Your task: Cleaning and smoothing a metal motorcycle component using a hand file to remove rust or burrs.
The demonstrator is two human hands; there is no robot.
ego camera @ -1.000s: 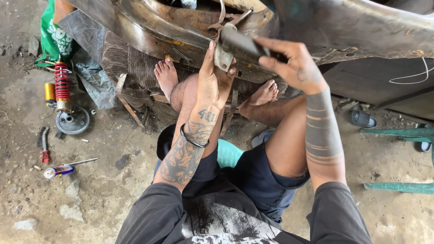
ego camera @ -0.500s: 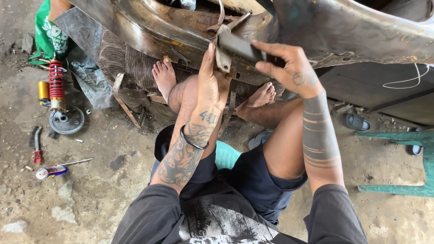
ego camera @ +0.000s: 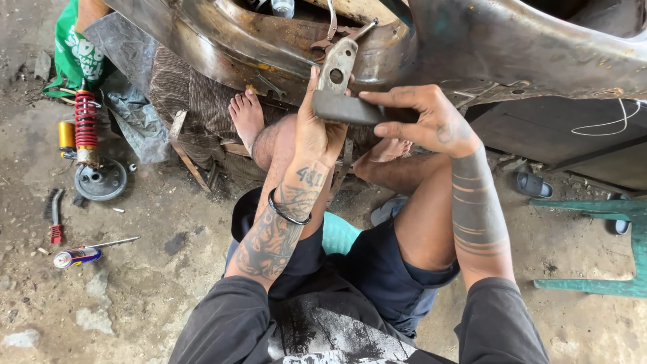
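Note:
I sit low on a teal stool [ego camera: 340,232] under a rusty metal vehicle body [ego camera: 283,40]. My left hand [ego camera: 317,131] presses against a grey metal bracket with a hole [ego camera: 337,67] that hangs from the body. My right hand [ego camera: 424,121] grips a dark grey flat metal bar [ego camera: 347,108] and holds it crosswise against the lower end of that bracket. Both forearms are raised in front of me. My bare feet [ego camera: 246,114] rest on the ground beneath the body.
On the left lie a red-spring shock absorber [ego camera: 85,121], a round metal disc [ego camera: 100,180], a red-handled tool [ego camera: 55,216] and a spray can [ego camera: 77,256]. A green bag [ego camera: 71,57] sits at the top left, a green plastic chair [ego camera: 606,243] at the right, a sandal [ego camera: 532,183] beside it.
My hands have stayed on the bracket and bar. The bar has dropped a little lower along the bracket and lies more level.

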